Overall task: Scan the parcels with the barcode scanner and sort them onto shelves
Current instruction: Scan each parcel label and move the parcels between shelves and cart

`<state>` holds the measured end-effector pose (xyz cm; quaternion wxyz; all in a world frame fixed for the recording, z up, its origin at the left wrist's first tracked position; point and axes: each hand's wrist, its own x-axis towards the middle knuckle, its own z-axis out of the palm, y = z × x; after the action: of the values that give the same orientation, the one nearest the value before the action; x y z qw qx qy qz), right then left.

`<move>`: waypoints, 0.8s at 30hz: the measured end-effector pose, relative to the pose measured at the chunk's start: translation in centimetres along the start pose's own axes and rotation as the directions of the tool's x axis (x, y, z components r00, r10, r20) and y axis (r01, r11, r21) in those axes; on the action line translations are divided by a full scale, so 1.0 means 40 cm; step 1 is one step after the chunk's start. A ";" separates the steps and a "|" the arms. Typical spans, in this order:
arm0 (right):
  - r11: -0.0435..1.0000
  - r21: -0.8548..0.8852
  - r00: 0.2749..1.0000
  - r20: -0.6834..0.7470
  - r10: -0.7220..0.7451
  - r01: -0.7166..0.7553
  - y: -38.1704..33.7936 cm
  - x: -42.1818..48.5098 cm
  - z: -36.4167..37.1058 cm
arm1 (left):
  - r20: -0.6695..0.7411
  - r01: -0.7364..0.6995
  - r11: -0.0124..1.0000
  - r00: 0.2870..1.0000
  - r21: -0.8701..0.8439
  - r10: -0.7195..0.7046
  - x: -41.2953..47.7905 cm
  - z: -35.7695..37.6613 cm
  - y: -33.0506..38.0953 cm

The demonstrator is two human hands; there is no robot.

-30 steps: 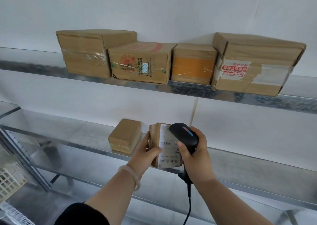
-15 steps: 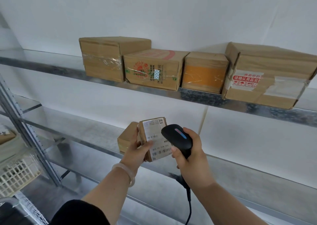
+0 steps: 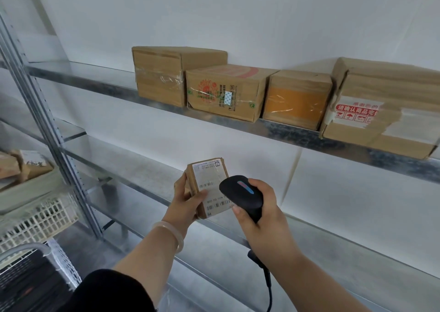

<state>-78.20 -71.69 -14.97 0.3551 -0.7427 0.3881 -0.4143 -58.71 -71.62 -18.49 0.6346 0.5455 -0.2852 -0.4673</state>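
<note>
At far left, a white slatted crate (image 3: 38,219) is seen beside the rack's steel upright. Toward centre, a small taped parcel (image 3: 209,181) is gripped by the left hand (image 3: 184,203), with the fingers curled round its left edge and the thumb pressed on the shipping label. It is held in the air before the middle shelf (image 3: 133,166), not rested on it. Compared with a second ago, the label is turned more squarely upward. Just right, a black corded barcode scanner (image 3: 240,195) is clasped by the right hand (image 3: 264,219), its head overlapping the label's lower corner. Scanning is judged under way; shelving is not yet done. Four cartons (image 3: 223,93) are lined up on the upper shelf (image 3: 297,135).
</note>
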 end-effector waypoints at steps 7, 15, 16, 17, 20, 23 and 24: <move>1.000 -0.011 0.998 0.058 0.028 -0.027 0.016 -0.010 -0.029 | -0.034 0.005 0.998 0.999 -0.067 -0.008 -0.008 0.017 -0.006; 1.000 0.002 0.997 0.075 0.000 0.000 0.019 -0.009 -0.050 | -0.061 -0.006 0.998 0.998 -0.056 0.003 -0.014 0.035 -0.019; 1.000 -0.004 0.997 0.082 -0.007 0.007 0.019 -0.010 -0.052 | -0.067 -0.006 0.998 0.998 -0.055 0.003 -0.015 0.037 -0.021; 1.000 -0.020 0.996 0.090 -0.014 0.016 0.018 -0.011 -0.054 | -0.072 -0.007 0.998 0.997 -0.056 0.003 -0.016 0.038 -0.022; 0.995 -0.097 0.991 0.135 -0.016 0.029 0.021 -0.016 -0.057 | -0.098 -0.015 0.997 0.995 -0.069 0.008 -0.016 0.039 -0.020; 0.988 -0.150 0.980 0.200 0.001 0.030 0.027 -0.024 -0.056 | -0.124 -0.023 0.996 0.992 -0.083 0.013 -0.014 0.033 -0.018; 0.986 -0.162 0.976 0.217 0.001 0.035 0.028 -0.026 -0.056 | -0.132 -0.023 0.996 0.991 -0.085 0.012 -0.014 0.031 -0.018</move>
<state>-80.86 -71.76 -15.38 0.3289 -0.8135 0.3736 -0.3007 -60.22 -71.61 -18.78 0.6791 0.5447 -0.2270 -0.4366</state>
